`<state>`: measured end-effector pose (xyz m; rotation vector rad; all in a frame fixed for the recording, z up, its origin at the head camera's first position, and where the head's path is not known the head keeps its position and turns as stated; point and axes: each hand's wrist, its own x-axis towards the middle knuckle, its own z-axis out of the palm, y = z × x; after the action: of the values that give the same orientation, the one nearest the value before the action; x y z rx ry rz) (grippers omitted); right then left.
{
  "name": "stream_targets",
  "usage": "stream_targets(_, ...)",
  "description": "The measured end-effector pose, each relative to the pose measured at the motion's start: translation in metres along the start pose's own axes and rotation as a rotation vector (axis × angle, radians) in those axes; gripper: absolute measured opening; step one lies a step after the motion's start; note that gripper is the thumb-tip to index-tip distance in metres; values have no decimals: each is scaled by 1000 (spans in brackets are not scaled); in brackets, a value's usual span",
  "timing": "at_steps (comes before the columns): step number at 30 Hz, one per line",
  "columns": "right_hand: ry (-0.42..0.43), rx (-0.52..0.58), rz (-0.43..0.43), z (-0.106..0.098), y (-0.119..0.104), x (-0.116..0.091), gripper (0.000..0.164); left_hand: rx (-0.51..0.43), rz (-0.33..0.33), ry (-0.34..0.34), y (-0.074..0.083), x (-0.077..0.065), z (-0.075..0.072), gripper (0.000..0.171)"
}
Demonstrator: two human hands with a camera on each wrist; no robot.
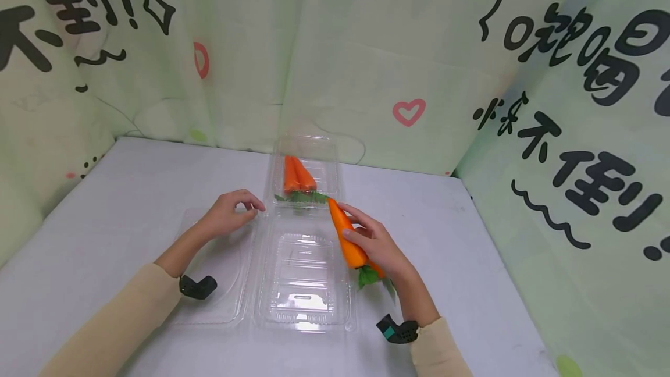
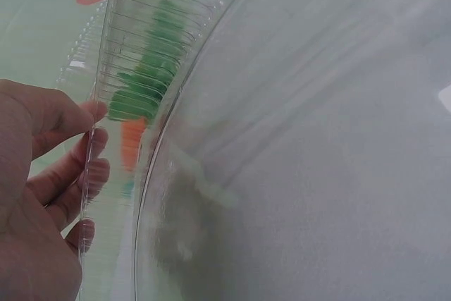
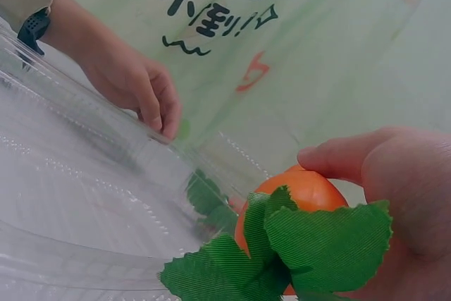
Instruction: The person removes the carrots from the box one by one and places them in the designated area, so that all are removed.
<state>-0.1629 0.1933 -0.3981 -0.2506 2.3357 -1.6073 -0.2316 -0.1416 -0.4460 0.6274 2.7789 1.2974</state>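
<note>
A carrot (image 1: 345, 240) with green leaves (image 3: 328, 244) is held in my right hand (image 1: 378, 240), its tip pointing away; more orange, perhaps a second carrot, shows beneath it. The hand is above the right side of an open clear plastic box (image 1: 264, 272). In the box's far half lie two carrots (image 1: 299, 174), leaves toward me. My left hand (image 1: 232, 213) pinches the box's left rim near the middle fold, as the left wrist view (image 2: 90, 121) shows the fingertips at the clear edge. The near half of the box holds nothing visible.
Another clear plastic piece (image 1: 209, 307) lies flat on the white table (image 1: 131, 191), left of the box and under my left forearm. Pale green curtains (image 1: 356, 45) with black writing hang along the table's back and sides.
</note>
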Motion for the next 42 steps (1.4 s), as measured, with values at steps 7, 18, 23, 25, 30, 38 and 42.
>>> stream_targets(7, 27, -2, 11, -4, 4, -3, 46, -7, 7, 2, 1, 0, -1, 19)
stream_targets(18, 48, -30, 46, -12, 14, -7, 46, -8, -6, -6, 1, 0, 1, 20)
stream_targets(23, 53, -42, 45, -15, 18, -9, 46, -9, -3, -7, 1, 0, 1, 19)
stream_targets(25, 58, -46, 49, -16, 19, -10, 46, -9, 0, -7, 1, 0, 0, 19)
stream_targets(30, 69, -53, 67, -17, 21, -12, 47, -8, 4, -9, 1, 0, 0, 19)
stream_targets(38, 99, -66, 102, -17, 23, -16, 47, -13, -1, -18, 1, 0, 0, 20)
stream_targets(42, 104, -80, 109, -18, 25, -17, 48, -13, -3, -18, 1, 0, -1, 20)
